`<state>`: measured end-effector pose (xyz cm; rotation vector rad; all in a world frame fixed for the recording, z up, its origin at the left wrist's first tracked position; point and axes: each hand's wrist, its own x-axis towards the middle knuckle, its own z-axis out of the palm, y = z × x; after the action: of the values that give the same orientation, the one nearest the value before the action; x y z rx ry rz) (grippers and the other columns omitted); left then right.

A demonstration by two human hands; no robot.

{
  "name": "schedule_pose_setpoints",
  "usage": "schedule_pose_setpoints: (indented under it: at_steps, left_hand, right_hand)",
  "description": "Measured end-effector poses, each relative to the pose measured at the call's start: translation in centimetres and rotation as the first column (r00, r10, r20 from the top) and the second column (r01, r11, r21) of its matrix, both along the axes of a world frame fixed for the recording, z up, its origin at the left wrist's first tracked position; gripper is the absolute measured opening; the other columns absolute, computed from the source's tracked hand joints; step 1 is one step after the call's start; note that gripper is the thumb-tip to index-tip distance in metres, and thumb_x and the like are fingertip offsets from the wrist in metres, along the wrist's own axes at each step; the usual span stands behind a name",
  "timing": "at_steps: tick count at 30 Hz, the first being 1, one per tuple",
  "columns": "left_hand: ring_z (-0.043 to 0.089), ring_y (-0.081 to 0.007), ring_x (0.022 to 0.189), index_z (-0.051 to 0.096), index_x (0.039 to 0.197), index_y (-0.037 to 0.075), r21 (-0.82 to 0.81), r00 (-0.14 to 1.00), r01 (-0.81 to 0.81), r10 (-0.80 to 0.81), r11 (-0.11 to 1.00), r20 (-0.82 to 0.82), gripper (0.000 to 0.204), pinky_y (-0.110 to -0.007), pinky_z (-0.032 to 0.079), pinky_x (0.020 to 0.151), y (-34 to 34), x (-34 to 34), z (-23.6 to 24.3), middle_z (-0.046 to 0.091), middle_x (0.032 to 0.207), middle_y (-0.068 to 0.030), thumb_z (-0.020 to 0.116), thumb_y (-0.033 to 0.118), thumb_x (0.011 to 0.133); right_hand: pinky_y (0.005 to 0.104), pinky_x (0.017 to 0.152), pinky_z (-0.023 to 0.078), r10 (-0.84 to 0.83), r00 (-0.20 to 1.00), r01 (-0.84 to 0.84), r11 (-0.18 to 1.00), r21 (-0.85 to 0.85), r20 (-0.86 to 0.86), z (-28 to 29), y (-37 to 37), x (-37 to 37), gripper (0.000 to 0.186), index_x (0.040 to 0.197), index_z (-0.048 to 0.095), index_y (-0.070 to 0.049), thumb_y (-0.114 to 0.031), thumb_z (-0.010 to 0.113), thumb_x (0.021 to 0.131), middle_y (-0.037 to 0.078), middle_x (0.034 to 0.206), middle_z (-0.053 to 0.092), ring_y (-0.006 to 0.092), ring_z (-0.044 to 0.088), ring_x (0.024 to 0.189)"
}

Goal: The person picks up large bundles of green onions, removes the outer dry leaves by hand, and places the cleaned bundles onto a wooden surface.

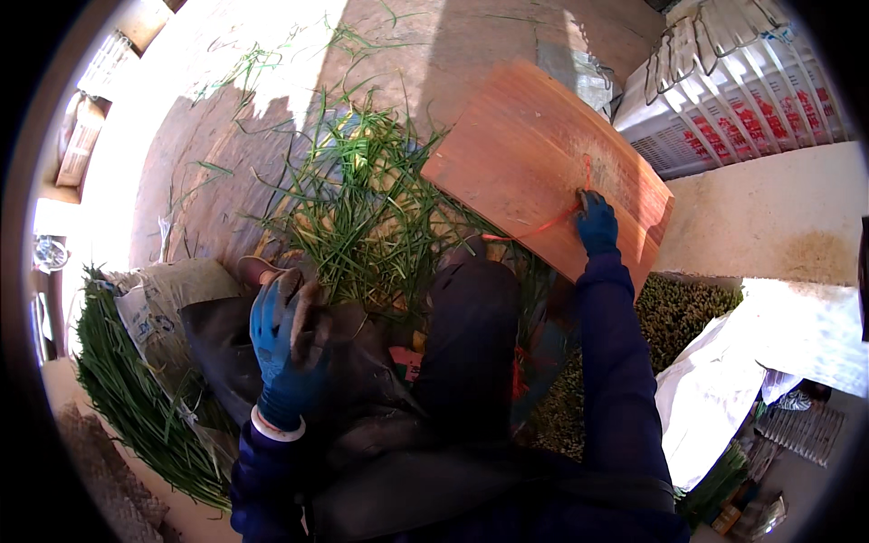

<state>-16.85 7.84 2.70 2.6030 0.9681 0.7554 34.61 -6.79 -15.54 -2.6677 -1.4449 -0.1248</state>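
Note:
My right hand (597,223), in a blue glove, is over a reddish-brown wooden board (516,145) on my right. Its fingers are closed on an orange string (552,222). One part of the string trails left across the board past its near edge; a short loop lies beyond my fingertips. My left hand (288,348), in a blue glove with darker fingers, is raised above my dark apron. Its fingers are apart and hold nothing. Loose green stalks (362,199) are strewn on the ground between my legs and left of the board.
Long green stalks (136,389) lie bundled at my left beside a pale sack (181,299). Right of my forearm, cut stalk ends (683,317) are packed tightly beside white sheeting (715,398). A white plastic crate (742,109) stands at the far right.

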Motion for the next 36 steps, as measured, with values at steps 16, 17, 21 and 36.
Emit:
schedule_pose_setpoints:
  at_steps: [16,17,21,36]
  left_hand:
    - [0.047,-0.0352,0.117,0.061,0.114,0.008,0.257,0.767,-0.472,0.536,0.843,-0.351,0.039,-0.048,0.031,0.101,3.9,-13.5,-2.2,0.056,0.121,-0.0138,0.063,0.023,0.079]
    - [0.047,-0.0358,0.117,0.060,0.114,0.007,0.243,0.754,-0.495,0.551,0.835,-0.358,0.039,-0.049,0.031,0.101,3.7,-13.7,-2.7,0.056,0.121,-0.0144,0.062,0.023,0.079]
    - [0.047,-0.0384,0.117,0.059,0.114,0.004,0.165,0.708,-0.528,0.540,0.833,-0.456,0.038,-0.051,0.030,0.102,3.8,-14.1,-3.5,0.055,0.121,-0.0167,0.059,0.020,0.079]
    - [0.045,-0.0398,0.120,0.057,0.116,-0.001,0.055,0.674,-0.562,0.495,0.826,-0.548,0.038,-0.053,0.028,0.104,5.3,-13.3,-3.3,0.054,0.122,-0.0187,0.054,0.017,0.082]
  right_hand:
    - [0.0500,0.075,0.050,0.359,0.490,-0.745,0.646,-0.168,-0.794,-10.6,16.2,-42.1,0.039,0.126,0.050,-0.016,-0.027,0.044,0.089,0.026,0.105,0.060,0.0424,0.063,0.088]
    - [0.0500,0.080,0.048,0.265,0.463,-0.757,0.615,-0.221,-0.846,-12.0,14.5,-45.1,0.041,0.128,0.048,-0.016,-0.026,0.045,0.089,0.026,0.107,0.060,0.0421,0.062,0.092]
    - [0.0428,0.092,0.044,0.074,0.356,-0.836,0.470,-0.283,-0.931,-22.5,6.0,-51.4,0.044,0.131,0.044,-0.013,-0.023,0.047,0.088,0.025,0.123,0.053,0.0381,0.056,0.109]
    - [0.0449,0.082,0.050,0.356,0.649,-0.698,0.629,-0.341,-0.672,-21.8,39.1,-26.0,0.032,0.109,0.065,-0.012,-0.023,0.052,0.082,0.021,0.102,0.065,0.0362,0.063,0.094]
